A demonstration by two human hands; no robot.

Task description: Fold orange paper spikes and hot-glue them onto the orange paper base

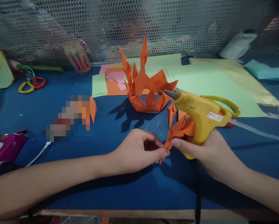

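My left hand [139, 151] pinches the lower tip of a folded orange paper piece [176, 129] between thumb and fingers. Wrapped round the handle of a yellow glue gun [195, 112] is my right hand [209, 152], its thumb also pressing on the paper piece. The gun's metal nozzle points up and left, and a clear glue stick [258, 129] runs out of its back. Just beyond, a spiky orange paper crown [148, 90] stands on the blue table. A small folded orange piece [171, 113] sits between the crown and my hands.
Green paper sheets [214, 81] lie behind the gun, with yellow-handled scissors [234, 105] partly hidden by it. A jar [77, 57] leans at the back near other scissors [32, 85]. At left are a purple device [7, 149] and a white cable [38, 154]. Perforated metal [102, 28] borders the back.
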